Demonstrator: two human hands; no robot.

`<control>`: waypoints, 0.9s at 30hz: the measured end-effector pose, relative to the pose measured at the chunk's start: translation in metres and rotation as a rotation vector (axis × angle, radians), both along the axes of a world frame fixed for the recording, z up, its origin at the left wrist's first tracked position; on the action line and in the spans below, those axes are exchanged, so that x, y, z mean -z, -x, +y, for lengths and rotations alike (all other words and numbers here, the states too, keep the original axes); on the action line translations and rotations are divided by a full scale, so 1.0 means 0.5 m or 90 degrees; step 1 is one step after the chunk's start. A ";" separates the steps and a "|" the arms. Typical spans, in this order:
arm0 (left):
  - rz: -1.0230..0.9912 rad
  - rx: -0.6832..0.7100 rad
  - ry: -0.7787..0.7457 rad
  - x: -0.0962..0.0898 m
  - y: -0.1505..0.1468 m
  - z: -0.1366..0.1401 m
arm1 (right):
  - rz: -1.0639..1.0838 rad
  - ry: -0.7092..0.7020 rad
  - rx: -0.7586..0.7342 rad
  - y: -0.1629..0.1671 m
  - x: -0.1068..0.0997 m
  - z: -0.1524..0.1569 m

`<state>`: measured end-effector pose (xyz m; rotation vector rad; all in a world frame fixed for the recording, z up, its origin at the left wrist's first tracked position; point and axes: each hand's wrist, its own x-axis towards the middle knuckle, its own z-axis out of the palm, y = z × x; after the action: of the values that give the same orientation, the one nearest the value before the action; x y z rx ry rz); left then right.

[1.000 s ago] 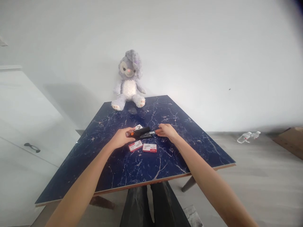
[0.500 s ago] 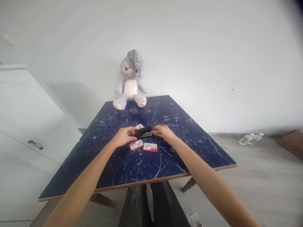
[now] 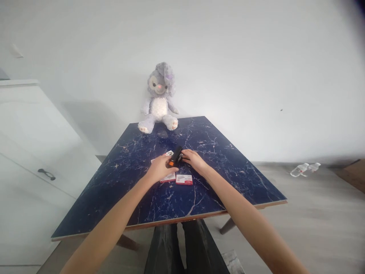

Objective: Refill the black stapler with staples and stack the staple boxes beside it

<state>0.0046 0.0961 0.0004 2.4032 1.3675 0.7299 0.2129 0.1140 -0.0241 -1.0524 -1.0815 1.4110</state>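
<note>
A black stapler [image 3: 177, 155] with an orange part at its near end is held over the table, its far end pointing away and slightly right. My left hand [image 3: 162, 167] is closed around the near end. The bent fingers of my right hand [image 3: 196, 160] are against its right side, near the far end; their tips are partly hidden. Just below lie two red-and-white staple boxes, the right one [image 3: 184, 179] in full view and the left one [image 3: 169, 177] partly under my left hand. Behind the stapler a white printed card or box [image 3: 169, 153] shows in part.
The blue marbled table [image 3: 216, 182] has a grey plush toy [image 3: 158, 102] sitting at its back edge against the wall. A white cabinet [image 3: 31, 152] stands at left. Clear plastic bottles [image 3: 300, 169] lie on the floor at right, near a brown box [image 3: 353, 175].
The stapler has turned from lying crosswise to pointing away from me. My left hand has moved right and nearer, now covering part of the left staple box. My right hand has shifted along with the stapler.
</note>
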 end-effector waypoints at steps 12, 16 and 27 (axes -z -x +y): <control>0.131 0.162 0.115 -0.024 0.065 -0.006 | -0.277 -0.097 0.024 -0.019 0.031 0.019; 0.044 0.059 0.048 -0.009 0.036 -0.007 | -0.373 -0.132 0.048 -0.020 0.031 0.015; -0.062 0.157 0.146 0.013 0.023 -0.009 | -0.434 -0.166 0.050 -0.024 0.011 -0.004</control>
<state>-0.0070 0.0917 -0.0061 2.2686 1.0313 0.5815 0.2251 0.1121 -0.0294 -1.4018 -1.6346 0.8188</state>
